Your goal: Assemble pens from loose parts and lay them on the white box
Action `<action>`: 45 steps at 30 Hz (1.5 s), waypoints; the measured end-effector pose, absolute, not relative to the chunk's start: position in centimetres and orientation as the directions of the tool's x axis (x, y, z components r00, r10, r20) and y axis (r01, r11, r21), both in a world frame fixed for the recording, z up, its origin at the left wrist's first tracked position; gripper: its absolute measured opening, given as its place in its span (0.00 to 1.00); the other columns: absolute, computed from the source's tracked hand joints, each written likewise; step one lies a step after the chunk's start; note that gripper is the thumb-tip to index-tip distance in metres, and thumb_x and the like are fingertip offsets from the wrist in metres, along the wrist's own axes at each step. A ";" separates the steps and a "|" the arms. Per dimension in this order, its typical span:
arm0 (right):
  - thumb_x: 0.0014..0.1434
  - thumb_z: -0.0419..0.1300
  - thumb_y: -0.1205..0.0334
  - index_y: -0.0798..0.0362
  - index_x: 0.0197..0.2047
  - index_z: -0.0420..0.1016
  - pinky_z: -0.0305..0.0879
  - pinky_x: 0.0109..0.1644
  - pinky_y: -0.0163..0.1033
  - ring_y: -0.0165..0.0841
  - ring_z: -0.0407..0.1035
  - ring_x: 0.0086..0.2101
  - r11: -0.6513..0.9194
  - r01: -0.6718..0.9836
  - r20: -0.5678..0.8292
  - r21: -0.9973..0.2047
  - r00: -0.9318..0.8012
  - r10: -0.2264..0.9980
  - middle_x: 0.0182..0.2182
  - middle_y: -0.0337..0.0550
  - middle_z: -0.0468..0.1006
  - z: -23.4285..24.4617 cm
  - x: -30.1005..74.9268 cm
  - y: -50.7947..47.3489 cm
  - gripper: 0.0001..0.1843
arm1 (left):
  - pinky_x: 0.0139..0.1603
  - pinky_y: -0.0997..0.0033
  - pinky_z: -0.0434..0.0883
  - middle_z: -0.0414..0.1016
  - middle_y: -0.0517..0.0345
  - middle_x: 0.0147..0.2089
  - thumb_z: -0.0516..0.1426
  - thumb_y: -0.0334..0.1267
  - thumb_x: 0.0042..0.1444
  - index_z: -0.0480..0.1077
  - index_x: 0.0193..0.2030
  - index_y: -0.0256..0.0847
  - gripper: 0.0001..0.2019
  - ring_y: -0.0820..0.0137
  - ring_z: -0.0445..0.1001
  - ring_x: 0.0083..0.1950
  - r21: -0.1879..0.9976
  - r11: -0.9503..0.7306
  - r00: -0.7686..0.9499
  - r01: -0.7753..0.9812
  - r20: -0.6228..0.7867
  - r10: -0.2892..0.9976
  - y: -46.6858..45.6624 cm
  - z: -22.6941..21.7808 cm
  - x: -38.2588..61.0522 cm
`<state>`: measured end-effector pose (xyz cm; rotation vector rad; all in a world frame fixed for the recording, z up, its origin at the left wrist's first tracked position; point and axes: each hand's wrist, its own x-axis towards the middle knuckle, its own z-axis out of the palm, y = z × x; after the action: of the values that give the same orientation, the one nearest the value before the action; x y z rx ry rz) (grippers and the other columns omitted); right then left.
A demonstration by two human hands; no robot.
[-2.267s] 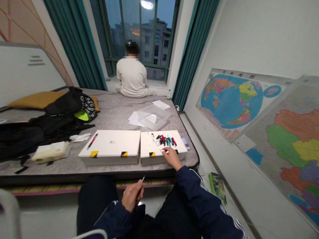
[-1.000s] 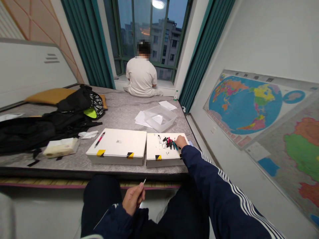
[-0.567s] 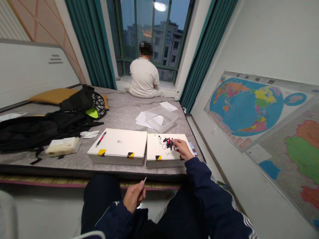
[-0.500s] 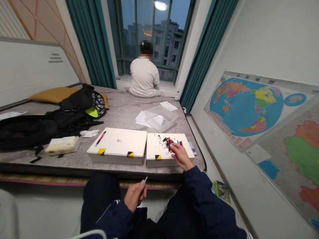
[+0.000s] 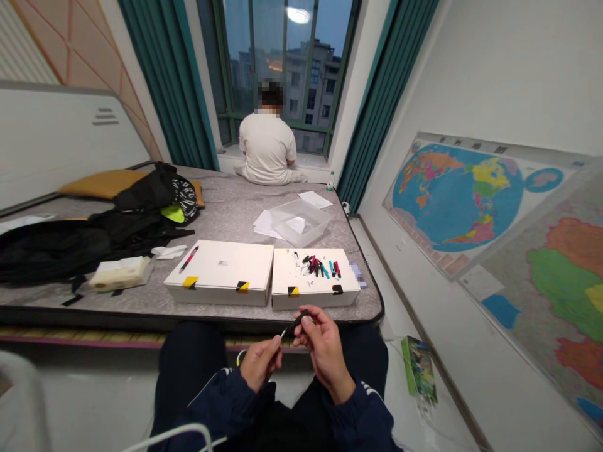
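My left hand [image 5: 262,363] pinches a thin pale pen refill [image 5: 283,333], its tip pointing up toward the right. Close beside it, my right hand [image 5: 325,351] has its fingers closed on a black pen barrel [image 5: 296,321]. The refill's tip is at the barrel's lower end; whether it is inside I cannot tell. Beyond my hands, on the right white box [image 5: 282,300], lie several black, red and teal pen parts [image 5: 325,269] with small white pieces. A red and black pen [image 5: 189,258] rests alone on the left white box [image 5: 245,257].
Both boxes stand at the near edge of a grey mattress [image 5: 226,201]. A clear plastic tray [image 5: 301,229] and papers [image 5: 266,225] lie behind them. At left are a tissue pack [image 5: 120,274] and black backpack [image 5: 136,235]. A person [image 5: 267,147] sits by the window, back turned.
My right hand has come back from the pen parts on the right box, bringing the black barrel down to the refill. My left hand has stayed nearly in place, still holding the refill.
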<state>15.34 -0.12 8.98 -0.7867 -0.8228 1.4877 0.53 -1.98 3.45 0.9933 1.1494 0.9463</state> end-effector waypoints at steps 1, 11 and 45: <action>0.55 0.67 0.56 0.53 0.46 0.75 0.73 0.27 0.32 0.27 0.70 0.27 -0.044 -0.512 -0.007 -0.858 -0.074 0.997 0.38 0.44 0.76 9.0 15.4 -0.2 0.17 | 0.17 0.74 0.41 0.48 0.69 0.10 0.51 0.69 0.50 0.64 0.16 0.39 0.32 0.79 0.45 0.13 0.957 0.281 0.156 -0.075 -0.267 0.951 -2.0 3.4 0.6; 0.56 0.65 0.56 0.52 0.47 0.75 0.75 0.29 0.34 0.29 0.72 0.30 -0.019 -0.452 0.031 -0.892 -0.103 0.994 0.40 0.46 0.77 8.1 15.9 -0.3 0.17 | 0.18 0.73 0.40 0.48 0.69 0.11 0.51 0.68 0.51 0.64 0.16 0.39 0.32 0.79 0.45 0.14 0.966 0.254 0.160 -0.044 -0.244 0.957 -2.2 3.4 1.0; 0.55 0.66 0.57 0.52 0.40 0.77 0.71 0.35 0.37 0.34 0.73 0.32 0.069 -0.101 0.082 -0.993 -0.131 0.988 0.35 0.44 0.79 7.7 15.9 -0.5 0.10 | 0.45 0.68 0.67 0.77 0.53 0.34 0.50 0.42 0.64 0.71 0.53 0.37 0.16 0.64 0.75 0.39 0.949 -0.235 0.264 0.210 0.177 0.948 -2.3 4.1 -0.5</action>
<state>15.92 -0.51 7.74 -1.0153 -1.2697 1.2948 -0.46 -2.31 4.07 1.6492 1.0844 1.0471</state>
